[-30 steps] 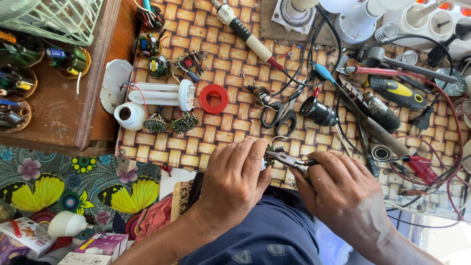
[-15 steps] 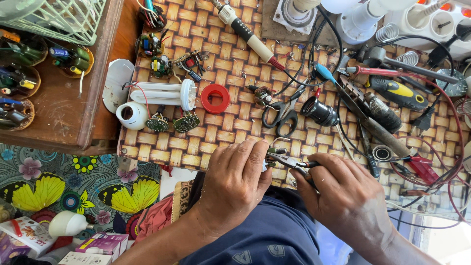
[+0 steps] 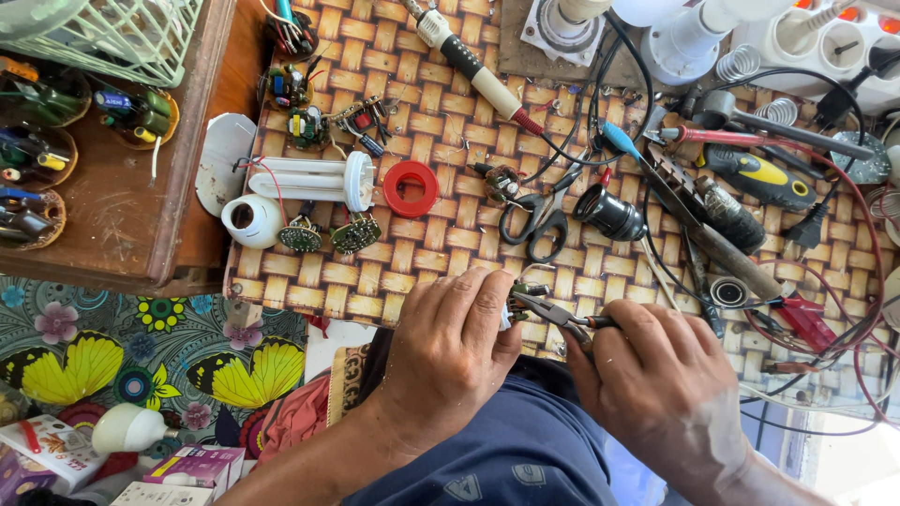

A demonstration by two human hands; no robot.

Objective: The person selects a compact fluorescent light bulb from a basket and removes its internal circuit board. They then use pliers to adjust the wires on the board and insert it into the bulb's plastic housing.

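My left hand (image 3: 450,351) is closed around a small electronic part (image 3: 511,305) at the near edge of the woven mat (image 3: 422,253); only a bit of the part shows past my fingers. My right hand (image 3: 661,375) grips needle-nose pliers (image 3: 548,312) whose jaws touch that part. Both hands hover over my lap in blue trousers (image 3: 506,440).
On the mat lie a tube lamp (image 3: 309,180), a white lamp base (image 3: 251,220), round circuit boards (image 3: 328,234), a red tape roll (image 3: 411,188), scissors (image 3: 530,225), a soldering iron (image 3: 469,61), a black lamp socket (image 3: 609,214), a yellow-black screwdriver (image 3: 759,178) and wires. A wooden table (image 3: 122,206) stands left.
Both hands have shifted only slightly; the pliers stay at the part held by my left hand.
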